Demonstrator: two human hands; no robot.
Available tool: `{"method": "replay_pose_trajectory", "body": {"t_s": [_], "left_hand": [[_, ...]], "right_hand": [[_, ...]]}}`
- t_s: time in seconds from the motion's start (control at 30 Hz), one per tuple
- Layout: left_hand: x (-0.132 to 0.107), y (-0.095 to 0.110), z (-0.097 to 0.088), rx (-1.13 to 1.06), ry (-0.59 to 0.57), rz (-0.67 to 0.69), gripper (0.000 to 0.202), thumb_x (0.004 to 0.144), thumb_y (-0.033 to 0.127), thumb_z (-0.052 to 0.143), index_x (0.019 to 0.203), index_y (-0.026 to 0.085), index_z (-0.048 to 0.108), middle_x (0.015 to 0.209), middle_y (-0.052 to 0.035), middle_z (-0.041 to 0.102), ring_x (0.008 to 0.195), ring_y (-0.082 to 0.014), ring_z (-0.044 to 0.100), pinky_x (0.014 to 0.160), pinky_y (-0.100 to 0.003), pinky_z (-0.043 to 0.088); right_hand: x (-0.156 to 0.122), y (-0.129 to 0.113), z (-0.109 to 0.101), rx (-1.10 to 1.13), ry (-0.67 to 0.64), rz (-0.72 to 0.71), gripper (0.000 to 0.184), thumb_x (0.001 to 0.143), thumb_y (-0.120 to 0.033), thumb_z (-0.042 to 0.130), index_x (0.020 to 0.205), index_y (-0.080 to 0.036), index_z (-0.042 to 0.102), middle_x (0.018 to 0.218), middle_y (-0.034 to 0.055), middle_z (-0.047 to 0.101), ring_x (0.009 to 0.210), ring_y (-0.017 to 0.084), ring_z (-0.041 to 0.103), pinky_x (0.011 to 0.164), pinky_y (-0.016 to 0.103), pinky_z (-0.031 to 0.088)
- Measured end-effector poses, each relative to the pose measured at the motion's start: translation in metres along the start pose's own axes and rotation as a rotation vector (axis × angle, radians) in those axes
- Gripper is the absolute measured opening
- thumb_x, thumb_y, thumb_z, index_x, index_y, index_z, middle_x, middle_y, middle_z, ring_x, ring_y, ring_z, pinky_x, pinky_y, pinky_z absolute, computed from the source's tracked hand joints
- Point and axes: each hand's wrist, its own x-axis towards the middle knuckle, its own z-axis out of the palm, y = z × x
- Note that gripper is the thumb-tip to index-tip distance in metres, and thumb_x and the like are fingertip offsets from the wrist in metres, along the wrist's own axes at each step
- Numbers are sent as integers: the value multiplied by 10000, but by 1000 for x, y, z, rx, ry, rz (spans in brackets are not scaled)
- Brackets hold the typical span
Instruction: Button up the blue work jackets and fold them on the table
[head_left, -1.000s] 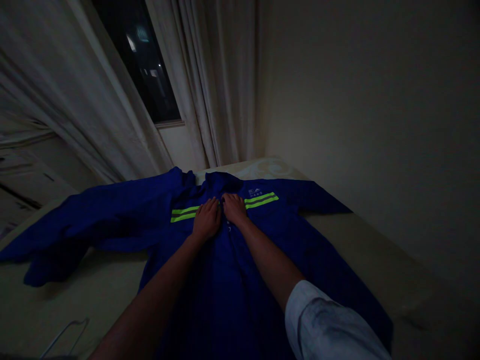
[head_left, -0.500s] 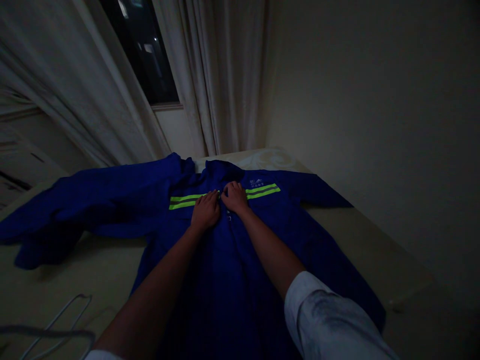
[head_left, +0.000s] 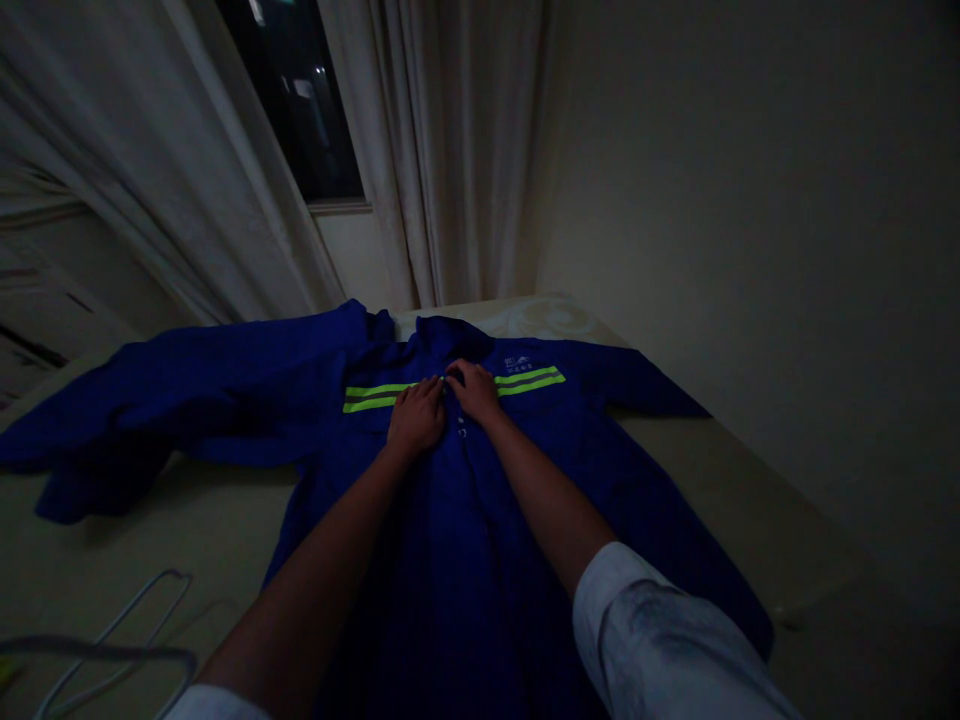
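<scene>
A dark blue work jacket [head_left: 442, 560] lies spread front side up, with yellow-green reflective strips across its chest and small white print on one side. My left hand [head_left: 418, 415] rests on the chest at the front opening, its fingers closed on the fabric edge. Right beside it, my right hand [head_left: 474, 390] is bent in a pinch at the same opening, just below the collar [head_left: 448, 338]. What exactly lies between the fingertips is too dark and small to make out. A few small pale marks show on the front just under my hands.
The jacket lies on a pale bed-like surface [head_left: 720, 490] against a bare wall [head_left: 750, 220]. Long curtains [head_left: 457, 150] hang behind, around a dark window [head_left: 300, 110]. A thin looped wire-like thing [head_left: 127, 650], perhaps a hanger, lies at the lower left.
My right fingers have lifted and opened slightly at the front opening. My left hand stays in nearly the same place. The whole view has shifted a little.
</scene>
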Motion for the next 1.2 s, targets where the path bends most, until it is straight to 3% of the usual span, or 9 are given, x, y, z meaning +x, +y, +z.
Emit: {"method": "replay_pose_trajectory", "body": {"t_s": [0.5,0.87,1.0,1.2], "left_hand": [[1,-3,5,5,7,-7,510,1034,276,382,1511,214,552,1604,-71,521,1457,-280,496,1225,-477,353],[1,-1,2,-5,35,-5,503,1018,257,420,1494,214,577,1568,-89,560,1415,-297,535,1202,-491,380],[1,-1,2,-3,31,0,491,1011,252,422,1467,206,597,1561,-91,568,1411,-298,539,1195,-491,389],[1,0,1,-5,50,0,477,998,244,433,1433,193,623,1542,-92,588,1393,-297,556,1187,-490,395]], "right_hand": [[0,1,2,-31,-12,-13,253,1030,-285,593,1240,-272,734,1243,54,737,1141,240,631,1012,372,472],[2,3,4,6,11,-18,222,956,-158,604,1117,-249,727,1148,26,751,1083,226,639,989,362,470],[2,2,3,-36,11,-3,131,944,-253,659,1037,-237,749,1116,47,744,1057,240,639,958,364,477],[1,-2,2,-90,5,-7,142,954,-309,672,1020,-221,762,1106,77,732,1067,240,621,947,347,466]]}}
